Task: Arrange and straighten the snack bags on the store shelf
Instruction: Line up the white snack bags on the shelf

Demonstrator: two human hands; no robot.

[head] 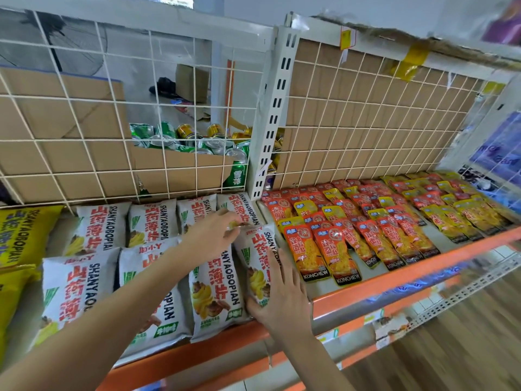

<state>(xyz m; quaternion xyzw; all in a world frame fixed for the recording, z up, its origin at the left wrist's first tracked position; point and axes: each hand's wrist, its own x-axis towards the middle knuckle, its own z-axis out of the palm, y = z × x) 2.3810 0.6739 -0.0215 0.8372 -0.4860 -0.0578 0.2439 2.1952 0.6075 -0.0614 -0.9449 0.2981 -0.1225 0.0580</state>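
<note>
One white bag [258, 249]: left hand [214, 234] pinches top, right hand [282, 294] holds bottom.

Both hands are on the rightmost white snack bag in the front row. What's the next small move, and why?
Probably draw the white plastic snack bag forward toward the orange shelf edge: the left hand holds its top, the right hand its lower corner, and it sits farther back than the neighbouring white bag.
</note>
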